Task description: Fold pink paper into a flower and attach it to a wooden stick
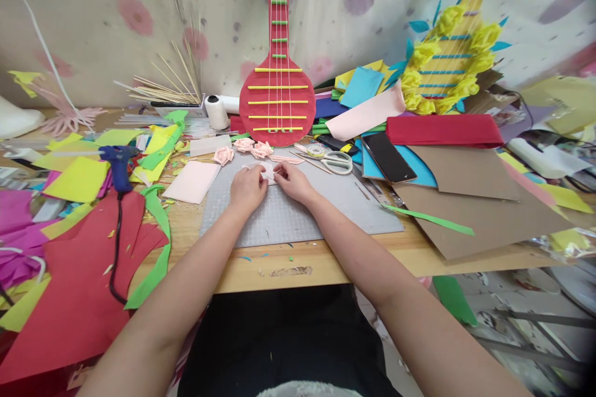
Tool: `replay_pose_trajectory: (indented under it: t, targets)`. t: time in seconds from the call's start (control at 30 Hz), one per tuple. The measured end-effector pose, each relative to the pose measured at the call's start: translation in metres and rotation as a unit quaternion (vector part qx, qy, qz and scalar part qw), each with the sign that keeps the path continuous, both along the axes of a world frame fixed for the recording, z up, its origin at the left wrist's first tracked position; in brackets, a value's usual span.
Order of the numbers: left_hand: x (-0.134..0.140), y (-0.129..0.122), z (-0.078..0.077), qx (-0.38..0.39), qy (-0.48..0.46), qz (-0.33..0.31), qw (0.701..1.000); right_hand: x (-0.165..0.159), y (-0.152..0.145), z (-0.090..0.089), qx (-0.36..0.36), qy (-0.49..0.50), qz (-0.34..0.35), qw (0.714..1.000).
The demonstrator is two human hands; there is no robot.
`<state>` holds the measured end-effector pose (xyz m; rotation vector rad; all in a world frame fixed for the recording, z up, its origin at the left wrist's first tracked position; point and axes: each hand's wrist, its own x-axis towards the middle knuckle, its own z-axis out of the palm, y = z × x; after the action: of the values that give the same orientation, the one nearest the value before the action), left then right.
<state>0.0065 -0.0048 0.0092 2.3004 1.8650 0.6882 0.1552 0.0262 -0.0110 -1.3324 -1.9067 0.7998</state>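
My left hand (249, 187) and my right hand (293, 182) meet over the grey cutting mat (298, 217). Between their fingertips lies a small piece of pale pink paper (269, 172), gripped at both sides with curled fingers. Just beyond the hands sit several pale pink paper flowers (261, 149). To the right of them rest white-handled scissors (339, 162) and a small round case (316, 151). Left of the mat is a pale pink paper sheet (192, 182). My fingers partly cover the held paper, so its exact shape is hard to make out.
A red paper lute (278, 102) leans on the back wall, and a yellow one (447, 62) stands right. A blue glue gun (118, 167) trails its cable over red paper (84, 260) at left. A phone (388, 157) lies on cardboard (484, 217). Skewers (162, 93) fill a box.
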Motion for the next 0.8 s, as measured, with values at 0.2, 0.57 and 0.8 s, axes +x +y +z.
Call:
replay_pose_trajectory:
  t: [0.2,0.57,0.8]
  targets:
    - [0.0001,0.0018,-0.0029,0.003,0.002,0.008,1.000,-0.0022,-0.0024,0.0007,0.016,-0.020,0.006,1.000]
    - [0.0019,0.0033,-0.0037,0.009,0.045,0.027,0.999,-0.0062,-0.0064,0.0036,0.055,-0.092,-0.016,0.994]
    - [0.0026,0.0024,-0.0039,0.006,0.086,0.018,0.996,-0.0077,-0.0074,0.0044,0.075,-0.125,-0.017,0.989]
